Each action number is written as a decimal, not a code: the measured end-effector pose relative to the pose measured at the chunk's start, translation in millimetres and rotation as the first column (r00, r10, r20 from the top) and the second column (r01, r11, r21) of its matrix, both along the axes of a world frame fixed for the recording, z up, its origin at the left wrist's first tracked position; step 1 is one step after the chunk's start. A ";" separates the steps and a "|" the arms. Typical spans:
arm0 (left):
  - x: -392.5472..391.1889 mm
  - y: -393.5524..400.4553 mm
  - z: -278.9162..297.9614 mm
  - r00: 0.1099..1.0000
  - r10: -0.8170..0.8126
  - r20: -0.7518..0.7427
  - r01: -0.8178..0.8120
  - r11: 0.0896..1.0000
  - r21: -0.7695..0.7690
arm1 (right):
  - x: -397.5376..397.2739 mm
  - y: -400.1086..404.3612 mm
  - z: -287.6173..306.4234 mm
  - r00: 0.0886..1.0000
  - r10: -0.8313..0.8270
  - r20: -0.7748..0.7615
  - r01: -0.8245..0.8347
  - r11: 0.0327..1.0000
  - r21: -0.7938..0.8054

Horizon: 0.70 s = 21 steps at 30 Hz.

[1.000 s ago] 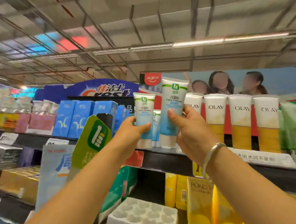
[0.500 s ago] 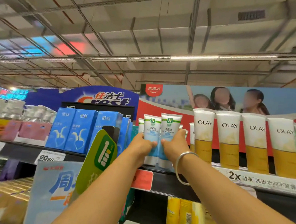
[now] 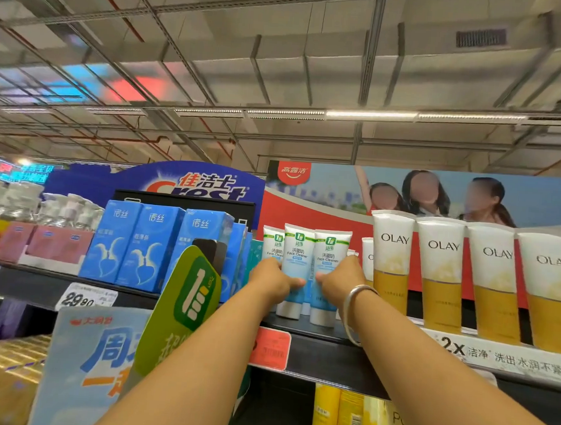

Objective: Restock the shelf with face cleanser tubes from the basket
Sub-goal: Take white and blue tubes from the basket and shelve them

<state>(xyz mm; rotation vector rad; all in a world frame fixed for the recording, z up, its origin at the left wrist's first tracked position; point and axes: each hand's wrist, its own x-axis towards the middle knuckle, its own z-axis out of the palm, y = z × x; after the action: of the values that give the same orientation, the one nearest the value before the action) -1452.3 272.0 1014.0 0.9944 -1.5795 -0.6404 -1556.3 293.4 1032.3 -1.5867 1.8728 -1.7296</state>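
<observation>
Two white-and-blue face cleanser tubes stand cap-down on the black top shelf (image 3: 315,354). My left hand (image 3: 272,281) grips the left tube (image 3: 297,256) at its lower half. My right hand (image 3: 341,279), with a silver bangle on the wrist, grips the right tube (image 3: 329,252) the same way. Both tubes touch the shelf and stand side by side. A third tube of the same kind (image 3: 273,245) stands just behind and to the left. The basket is out of view.
Olay tubes (image 3: 441,273) line the shelf to the right. Blue boxes (image 3: 137,245) stand to the left, with a green hanging sign (image 3: 190,302) in front. An orange price tag (image 3: 269,347) is on the shelf edge. Yellow packs fill the shelf below.
Both hands have pushed the two tubes forward and down from mid-air until they stand on the shelf. The camera has tilted up slightly.
</observation>
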 end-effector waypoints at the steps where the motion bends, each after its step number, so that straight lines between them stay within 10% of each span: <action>1: 0.7 -0.3 -0.2 0.998 0.048 0.029 -0.048 0.999 -0.009 | -2.4 -1.3 -0.8 1.000 0.002 0.014 -0.001 1.000 -0.016; 21: -19.9 -0.6 7.8 0.937 0.238 0.256 -0.231 0.971 -0.059 | -7.3 -7.3 -7.0 0.972 -0.179 -0.152 0.180 0.984 -0.006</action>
<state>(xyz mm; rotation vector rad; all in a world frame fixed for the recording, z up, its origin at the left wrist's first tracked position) -1472.1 271.4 1021.7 1.2640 -1.6581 -0.3299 -1563.6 286.0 1025.4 -1.6342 2.1541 -1.7088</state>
